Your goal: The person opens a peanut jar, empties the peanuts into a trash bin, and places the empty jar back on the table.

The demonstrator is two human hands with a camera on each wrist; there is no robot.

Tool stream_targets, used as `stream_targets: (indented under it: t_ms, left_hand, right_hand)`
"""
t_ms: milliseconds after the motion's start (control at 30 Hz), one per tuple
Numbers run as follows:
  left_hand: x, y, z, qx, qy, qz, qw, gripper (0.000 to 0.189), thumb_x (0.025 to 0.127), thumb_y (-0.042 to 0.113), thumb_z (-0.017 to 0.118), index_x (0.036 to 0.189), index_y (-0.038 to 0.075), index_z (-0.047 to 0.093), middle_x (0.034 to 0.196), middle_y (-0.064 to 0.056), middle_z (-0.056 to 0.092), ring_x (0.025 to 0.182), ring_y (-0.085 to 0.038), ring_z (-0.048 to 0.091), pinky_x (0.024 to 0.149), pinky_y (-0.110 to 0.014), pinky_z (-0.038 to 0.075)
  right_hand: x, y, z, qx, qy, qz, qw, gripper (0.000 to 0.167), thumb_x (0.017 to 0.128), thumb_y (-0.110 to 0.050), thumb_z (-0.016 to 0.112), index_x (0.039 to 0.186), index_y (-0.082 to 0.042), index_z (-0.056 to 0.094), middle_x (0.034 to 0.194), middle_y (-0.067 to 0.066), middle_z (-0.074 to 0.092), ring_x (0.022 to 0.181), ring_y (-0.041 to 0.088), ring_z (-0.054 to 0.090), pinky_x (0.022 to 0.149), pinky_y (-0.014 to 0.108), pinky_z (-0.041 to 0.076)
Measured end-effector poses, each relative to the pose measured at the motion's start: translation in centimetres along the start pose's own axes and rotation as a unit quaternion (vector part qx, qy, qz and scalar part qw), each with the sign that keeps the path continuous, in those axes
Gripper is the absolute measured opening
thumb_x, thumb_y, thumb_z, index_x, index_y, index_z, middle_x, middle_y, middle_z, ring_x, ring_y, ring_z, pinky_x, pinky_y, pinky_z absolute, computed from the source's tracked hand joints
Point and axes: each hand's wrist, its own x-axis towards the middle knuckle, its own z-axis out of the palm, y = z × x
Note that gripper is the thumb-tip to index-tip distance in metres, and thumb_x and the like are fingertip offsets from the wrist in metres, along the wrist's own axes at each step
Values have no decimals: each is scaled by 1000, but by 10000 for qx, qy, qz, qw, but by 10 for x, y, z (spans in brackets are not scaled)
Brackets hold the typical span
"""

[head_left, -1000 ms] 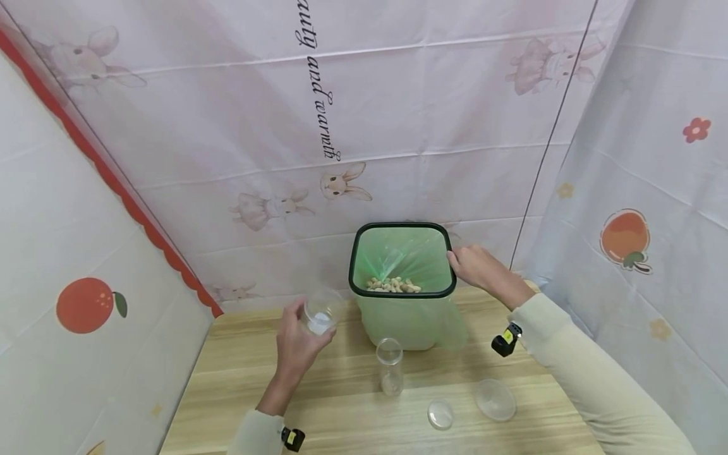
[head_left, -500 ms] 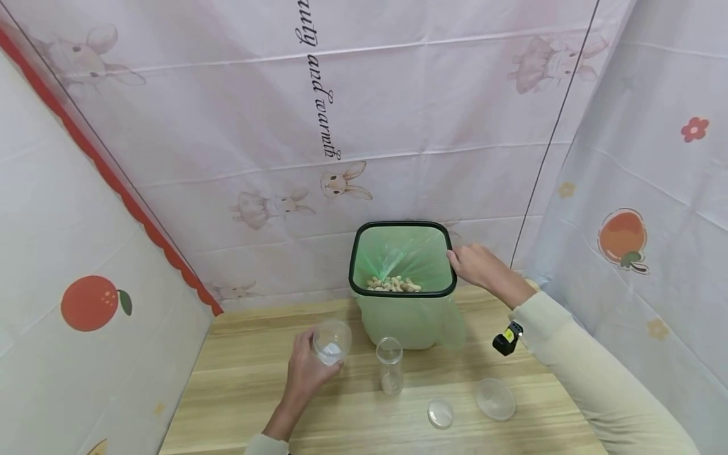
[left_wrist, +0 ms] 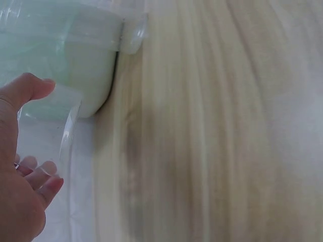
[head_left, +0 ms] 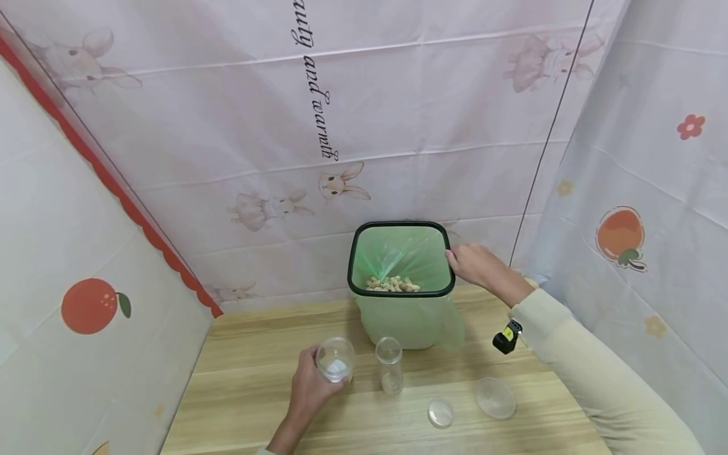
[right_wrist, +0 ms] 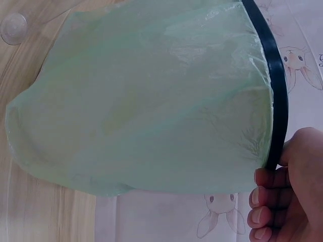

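My left hand (head_left: 309,387) grips a clear plastic jar (head_left: 335,355) by its side, thumb and fingers curled round it, low over the table's middle left. Through its mouth a whitish patch shows at the bottom. My right hand (head_left: 469,262) pinches the dark rim of a trash can (head_left: 401,294) lined with a pale green bag (right_wrist: 141,111); in the right wrist view the thumb and curled fingers meet at the rim. Peanuts (head_left: 394,284) lie inside the bag. Just right of the held jar stands a tall clear jar (head_left: 390,366).
Two clear round lids lie on the wooden table (head_left: 250,379): a small lid (head_left: 440,413) and a larger lid (head_left: 495,399) to its right. A printed curtain (head_left: 273,126) rises behind the trash can, with more cloth at both sides.
My left hand has brought the clear jar down and to the right, away from beside the trash can and nearer the tall jar. My right hand has stayed on the rim.
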Motion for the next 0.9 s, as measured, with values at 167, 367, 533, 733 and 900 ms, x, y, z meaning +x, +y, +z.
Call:
stream_targets:
  t_ms: [167,367,533,733,900]
  left_hand:
    - [-7,-1,2,-53,-85,-98,9999,97,52,25,99,132,-2,52,119,-19,66,108,-37,69,95,-53,60]
    - [-14,-3,7,-140,-238,-172,9995,98,51,23,100,131,-3,52,119,-19,66,109,-37,69,95,-54,60]
    - [-17,-7,9,-157,-286,-151,9994,97,52,25,100,132,-3,51,120,-19,65,110,-37,68,94,-54,59]
    - [-18,-13,13,-271,-415,-222,9985,98,53,24,100,133,-2,51,123,-19,65,112,-36,67,97,-54,58]
    - [-19,-17,17,-311,-576,-396,9971,99,54,26,100,136,0,50,126,-19,64,116,-35,66,100,-52,56]
  right_hand:
    - [0,0,-1,-45,31,-70,10000,40,109,-19,44,73,-8,58,68,9,60,68,26,62,68,46,54]
    - [-1,-1,-1,-56,91,-109,9999,41,109,-18,44,70,-9,54,63,7,56,63,23,57,64,43,51]
    - [-1,-2,-1,-65,122,-164,9998,43,108,-17,45,66,-11,51,60,6,52,60,23,54,62,42,50]
    - [-1,-2,-1,-67,126,-124,9998,43,108,-18,44,67,-10,53,63,8,57,63,25,59,65,46,52]
    - [-1,0,0,-53,96,13,9999,41,109,-21,44,73,-8,59,69,10,62,68,26,62,68,48,54]
